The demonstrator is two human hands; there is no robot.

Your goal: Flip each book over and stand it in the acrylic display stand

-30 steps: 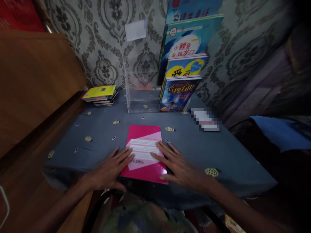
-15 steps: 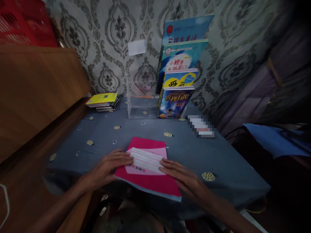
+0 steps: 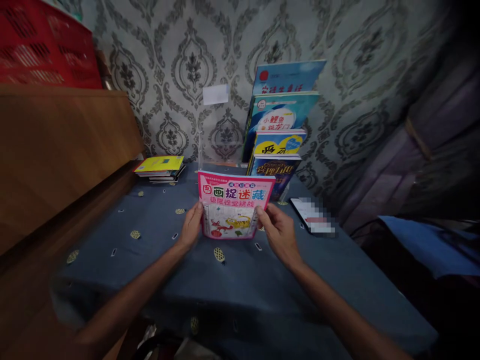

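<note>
Both hands are gripping a pink children's picture book (image 3: 236,205) upright above the blue tablecloth (image 3: 318,280): left hand (image 3: 192,226) at nine o'clock, right hand (image 3: 279,232) at three. Shelved books (image 3: 279,130) are standing at twelve.

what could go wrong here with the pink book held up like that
The pink book is held upright by its side edges only, between the left hand and right hand; a thin book gripped like this might sag or slip. Just behind it, the books in the clear stand lean in tiers, so pushing forward could knock them. A phone lies near the right hand and could get bumped.
</note>
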